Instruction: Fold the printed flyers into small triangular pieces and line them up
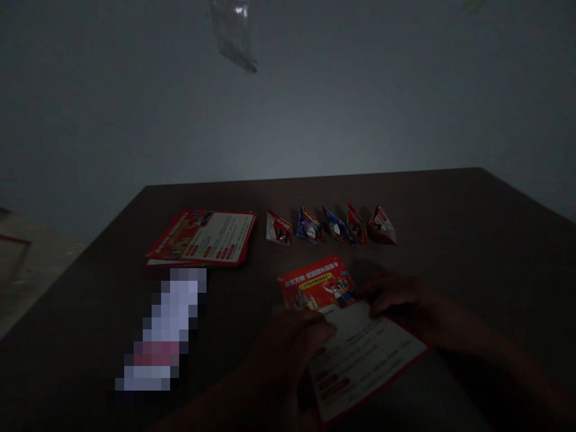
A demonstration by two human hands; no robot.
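Observation:
A red and white printed flyer (360,354) lies at an angle at the near side of the table, between my two hands. My left hand (292,342) grips its left edge, with the thumb on the printed face. On the opposite edge, my right hand (405,300) has its thumb on the sheet and its fingers bent at the side. The red upper part of the flyer shows cartoon figures, and the white part carries lines of text. Dim light hides some of the fingers.
A stack of similar flyers (220,237) lies at the left. Several small folded paper pieces (335,228), red, white and blue, stand in a row behind the flyer. A pixelated, blurred long object (166,327) lies front left. A clear plastic bag (234,33) hangs against the wall.

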